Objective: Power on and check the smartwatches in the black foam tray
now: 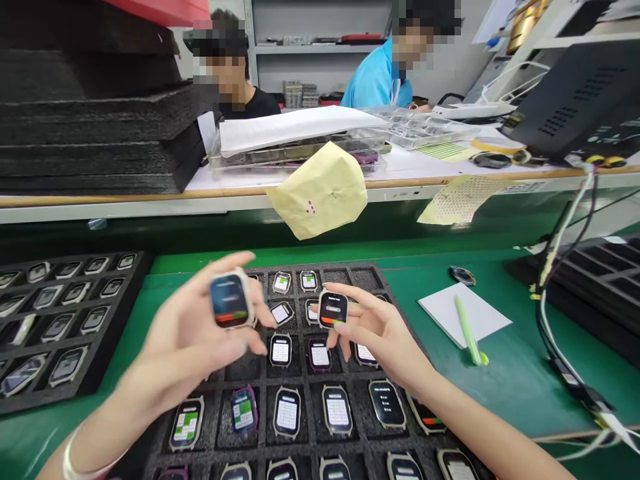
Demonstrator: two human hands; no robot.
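Observation:
My left hand (193,337) is raised over a black foam tray (365,277) and pinches a smartwatch body with a pale case (230,300), its dark screen showing a red and green bar. My right hand (373,330) holds a second smartwatch body (333,309) by its edges, with a similar lit screen. Both watches hover above the tray's slots, where several more watch bodies (287,411) lie with lit white or green screens. A few slots at the far end of the tray hold nothing.
A second foam tray of dark watches (60,313) lies to the left. A white pad with a green pen (467,327) rests on the green mat at right, beside cables (555,293). Two people sit behind the raised shelf, where a yellow paper (320,190) hangs.

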